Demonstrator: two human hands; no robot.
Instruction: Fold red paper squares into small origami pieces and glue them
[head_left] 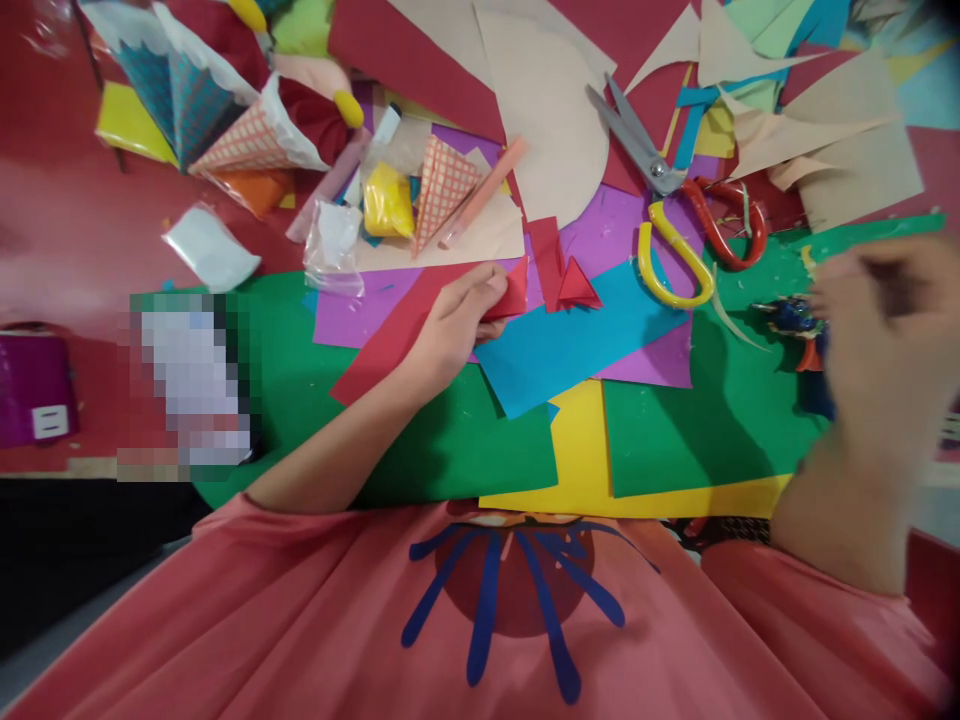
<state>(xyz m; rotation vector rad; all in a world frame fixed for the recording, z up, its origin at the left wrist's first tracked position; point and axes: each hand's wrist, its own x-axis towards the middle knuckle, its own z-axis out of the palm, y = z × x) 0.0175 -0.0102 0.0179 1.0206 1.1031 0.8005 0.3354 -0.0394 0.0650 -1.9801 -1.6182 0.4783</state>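
My left hand [459,318] is closed on a small red piece of craft paper [516,290], pinched between thumb and fingers. Beneath it are a long red strip [397,335] and a blue sheet [577,340]. A folded red triangle [577,287] lies just to its right. My right hand [892,310] is raised at the right, its fingers curled but smeared by motion, so whether it holds anything is unclear. Below it is a dark blue item with an orange part [806,330], partly hidden. Scissors [658,172] with one yellow and one red handle lie between my hands, blades parted.
Green sheets [712,420] and a yellow sheet [581,440] cover the near side. Checked paper cones [262,130], a yellow packet [388,200] and a white packet [210,245] lie at the left. Beige offcuts [855,150] crowd the far right. A purple box [34,385] sits far left.
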